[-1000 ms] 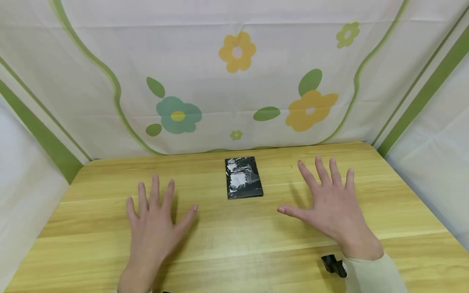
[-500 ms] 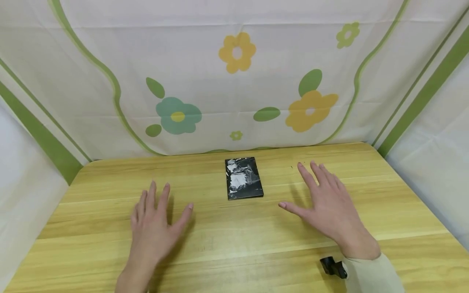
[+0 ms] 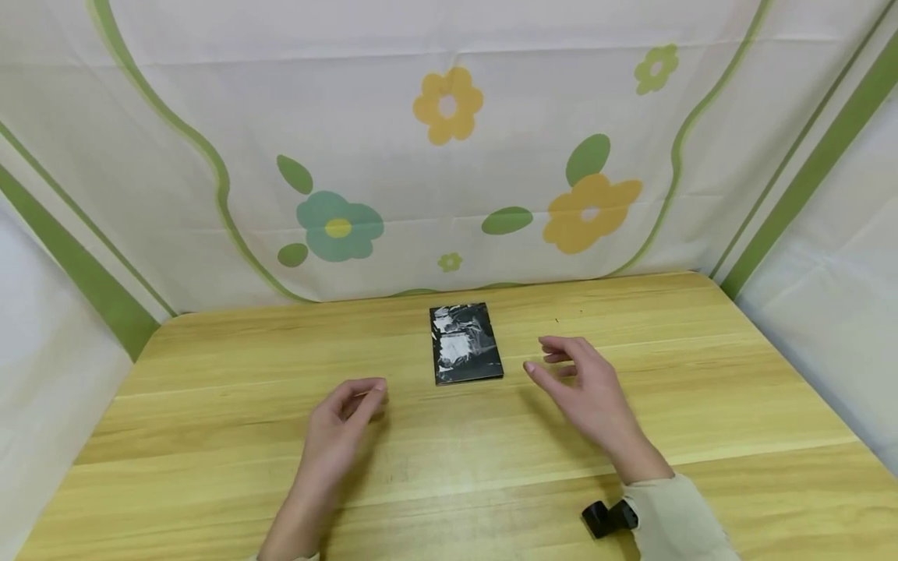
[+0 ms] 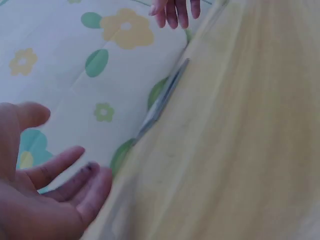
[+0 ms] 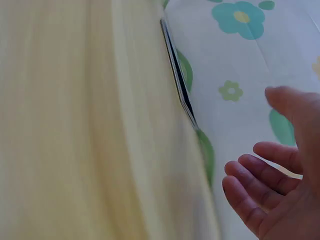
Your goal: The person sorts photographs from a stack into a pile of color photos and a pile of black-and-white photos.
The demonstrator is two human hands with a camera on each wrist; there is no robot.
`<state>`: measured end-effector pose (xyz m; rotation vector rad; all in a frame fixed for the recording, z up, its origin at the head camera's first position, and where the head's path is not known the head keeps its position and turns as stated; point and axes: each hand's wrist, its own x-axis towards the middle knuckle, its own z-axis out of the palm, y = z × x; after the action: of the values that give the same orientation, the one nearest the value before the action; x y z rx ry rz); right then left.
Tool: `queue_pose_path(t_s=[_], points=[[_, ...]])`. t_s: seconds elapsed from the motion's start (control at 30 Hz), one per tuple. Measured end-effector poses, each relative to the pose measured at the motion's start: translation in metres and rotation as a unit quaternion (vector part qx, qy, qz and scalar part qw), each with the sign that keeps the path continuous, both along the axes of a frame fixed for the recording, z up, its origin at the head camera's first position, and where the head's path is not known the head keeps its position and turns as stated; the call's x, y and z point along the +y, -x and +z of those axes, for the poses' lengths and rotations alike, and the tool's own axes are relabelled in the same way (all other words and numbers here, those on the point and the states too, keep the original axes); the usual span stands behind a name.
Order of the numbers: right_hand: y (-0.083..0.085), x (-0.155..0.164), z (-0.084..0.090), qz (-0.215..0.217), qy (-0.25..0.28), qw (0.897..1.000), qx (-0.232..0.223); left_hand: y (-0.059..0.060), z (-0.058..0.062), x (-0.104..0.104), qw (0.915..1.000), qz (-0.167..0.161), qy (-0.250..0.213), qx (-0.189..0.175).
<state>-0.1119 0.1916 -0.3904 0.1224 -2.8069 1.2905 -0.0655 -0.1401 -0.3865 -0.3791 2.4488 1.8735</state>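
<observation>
A flat black rectangle with white patches and a glossy surface, much like a thin booklet, lies toward the back of the wooden table. Both wrist views catch it almost edge-on; from the right wrist its thin edge looks layered. My left hand hovers to its front left, fingers loosely bent, thumb near the fingertips in the head view. In the left wrist view that hand holds nothing, and thumb and fingers stand apart. Closer to the rectangle's right side, my right hand is half curled around bare air.
The wooden table reaches back to a white cloth printed with flowers and leaves, with more cloth at both sides. A small black device sits at the right wrist beside the pale sleeve.
Both hands were spread flat with fingers wide; now their fingers bend and they have come inward, toward each other. The black rectangle stays in place on the table.
</observation>
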Motion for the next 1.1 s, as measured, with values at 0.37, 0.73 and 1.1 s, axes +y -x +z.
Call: queue_pose_path(t_s=[0.37, 0.73, 1.1], points=[[0.008, 0.001, -0.022, -0.024, 0.102, 0.993, -0.053, 0.006, -0.024, 0.010, 0.9978, 0.008, -0.055, 0.037], [0.015, -0.019, -0.024, -0.102, 0.088, 0.990, -0.040, 0.018, -0.021, 0.029, 0.9933, 0.053, 0.083, 0.061], [0.024, -0.046, -0.025, -0.138, 0.097, 0.986, 0.005, 0.034, -0.025, 0.060, 0.9853, 0.044, 0.101, 0.131]])
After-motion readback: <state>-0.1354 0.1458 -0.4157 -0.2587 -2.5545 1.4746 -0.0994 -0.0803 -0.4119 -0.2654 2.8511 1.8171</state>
